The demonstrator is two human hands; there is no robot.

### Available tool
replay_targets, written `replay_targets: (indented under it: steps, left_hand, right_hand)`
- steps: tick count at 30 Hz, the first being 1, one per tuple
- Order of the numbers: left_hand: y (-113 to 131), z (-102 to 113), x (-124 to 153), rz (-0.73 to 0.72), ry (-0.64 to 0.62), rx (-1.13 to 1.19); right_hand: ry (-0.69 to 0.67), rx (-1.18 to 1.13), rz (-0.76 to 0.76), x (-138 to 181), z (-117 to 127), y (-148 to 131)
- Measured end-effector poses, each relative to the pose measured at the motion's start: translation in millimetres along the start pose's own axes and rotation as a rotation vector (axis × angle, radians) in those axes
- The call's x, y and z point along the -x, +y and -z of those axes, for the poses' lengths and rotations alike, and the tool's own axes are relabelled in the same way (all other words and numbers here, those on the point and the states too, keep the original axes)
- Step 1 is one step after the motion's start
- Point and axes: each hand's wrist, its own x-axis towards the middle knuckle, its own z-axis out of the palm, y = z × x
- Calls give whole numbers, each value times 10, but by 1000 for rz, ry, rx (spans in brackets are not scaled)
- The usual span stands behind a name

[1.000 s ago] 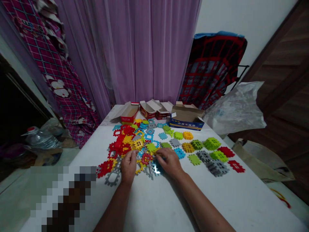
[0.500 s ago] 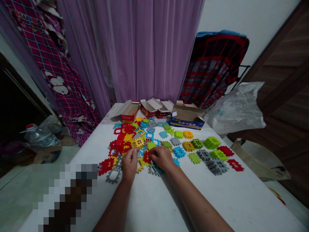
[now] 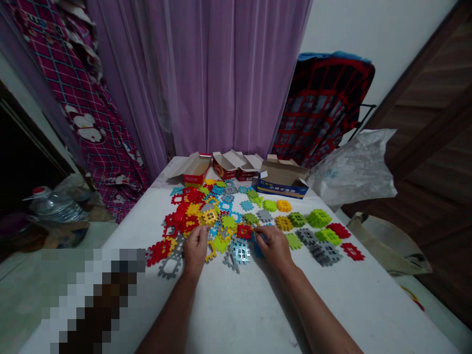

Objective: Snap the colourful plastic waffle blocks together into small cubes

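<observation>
My right hand (image 3: pixel 275 244) is closed, its fingertips pinching the edge of a red building piece (image 3: pixel 244 231) with a window grid. Blue pieces lie partly hidden under that hand. My left hand (image 3: pixel 196 250) rests at the near edge of the pile with thumb and fingers drawn together; what they hold, if anything, is hidden. Beyond it sits a yellow window piece (image 3: pixel 209 216). Between the hands lie a lime green piece (image 3: pixel 221 244), a light blue window piece (image 3: pixel 241 253) and a grey triangular frame (image 3: pixel 231 262).
Sorted stacks of pieces stand at the right, among them a grey stack (image 3: pixel 326 253), a lime green stack (image 3: pixel 319 217) and a red piece (image 3: pixel 353 251). Along the back are an open blue box (image 3: pixel 282 188) and several open red boxes (image 3: pixel 195 178). A plastic bag (image 3: pixel 354 164) hangs at the right edge.
My right hand has moved right with the red piece, uncovering the light blue window piece and the grey triangle. My left hand has barely moved. The view has shifted slightly.
</observation>
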Motion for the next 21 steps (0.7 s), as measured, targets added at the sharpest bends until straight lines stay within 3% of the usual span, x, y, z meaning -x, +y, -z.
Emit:
replay_targets:
  steps: [3, 8, 13, 21]
  left_hand:
    - [5, 0, 0, 3, 1, 5]
    - [11, -2, 1, 10, -3, 18]
    - [8, -1, 7, 20, -4, 15]
    - [6, -1, 7, 17, -4, -1]
  right_hand:
    - [-10, 20, -64, -18, 14, 115]
    - [-187, -32, 85, -151, 63, 79]
    - [-280, -13, 76, -235, 89, -20]
    - [-292, 38, 98, -223, 70, -51]
